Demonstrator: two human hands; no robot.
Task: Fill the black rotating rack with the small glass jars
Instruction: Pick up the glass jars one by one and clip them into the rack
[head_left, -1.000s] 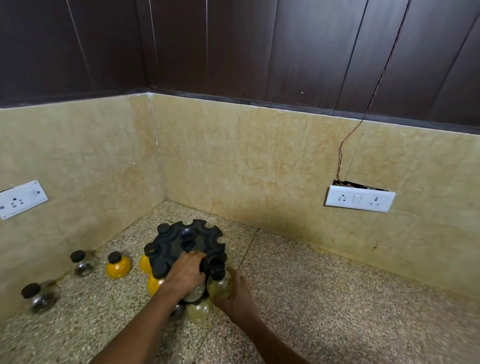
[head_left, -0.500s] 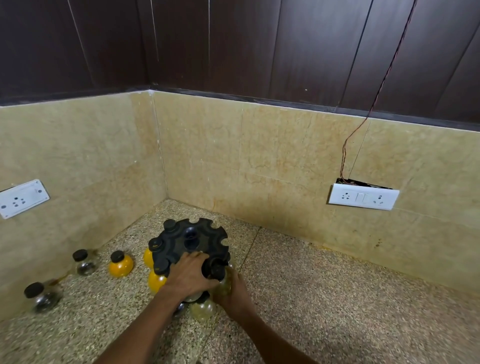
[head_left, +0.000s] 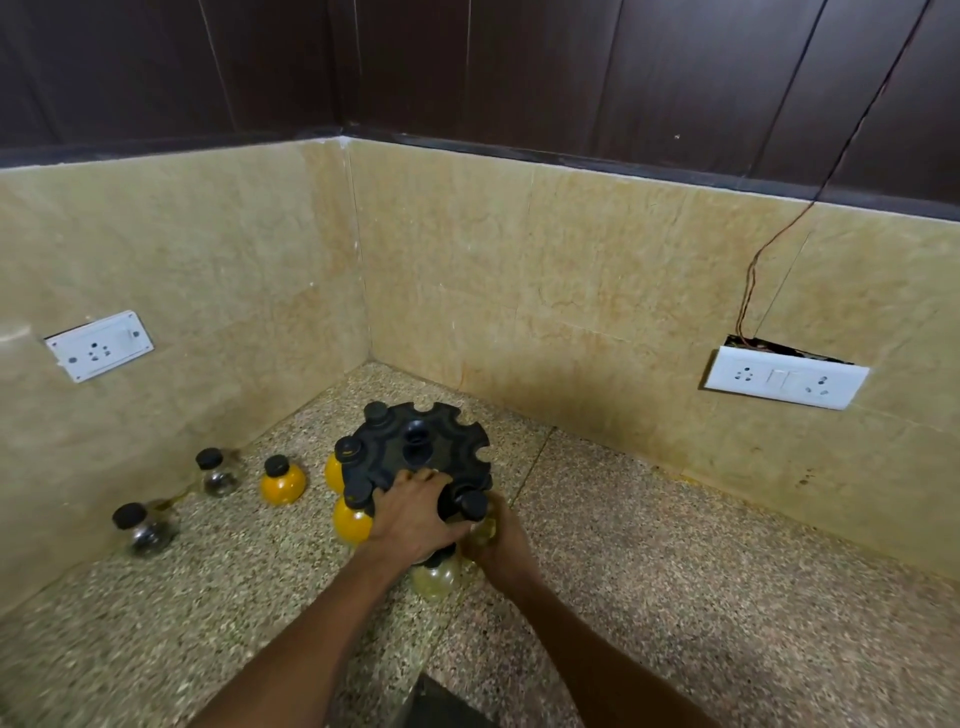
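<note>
rack: black rotating rack (head_left: 415, 457) stands in the corner of the speckled table (head_left: 675, 597), top disc with notched slots round the rim. Far and right slots read empty; left-side slots hold jars.
loaded jars: black caps show in the left slots, two yellow-filled jars (head_left: 352, 522) hang below them. A pale jar (head_left: 436, 577) sits low at the near edge under the hands; can't tell if it is slotted or on the table.
jar in hand: pale jar with black cap (head_left: 471, 503) at the near-right rim of the rack, upright, neck right at a slot.
right hand: right hand (head_left: 501, 540) wraps the jar's body from below and from the right, fingers curled round it. This grip does the seating.
left hand: left hand (head_left: 415, 512) lies over the near edge of the disc, fingers curled down on the rim; looks like bracing the rack against turning.
key relation: jar is directly rack-side of the right hand, long axis vertical, slot opens outward toward that hand. Judged move: push the neck straight inward, radially.
risk: disc may spin if the left hand lets go.
loose jars: one yellow jar (head_left: 282, 480) and two clear dark-filled jars (head_left: 215, 473), (head_left: 141, 530) stand to the left, well apart from the rack, nearer the left hand.
progress: roughly half filled, my estimate.
around: tiled walls, a socket plate (head_left: 98, 345) on the left, a switch plate (head_left: 784, 383) on the right with a loose wire (head_left: 769, 249) above.
</note>
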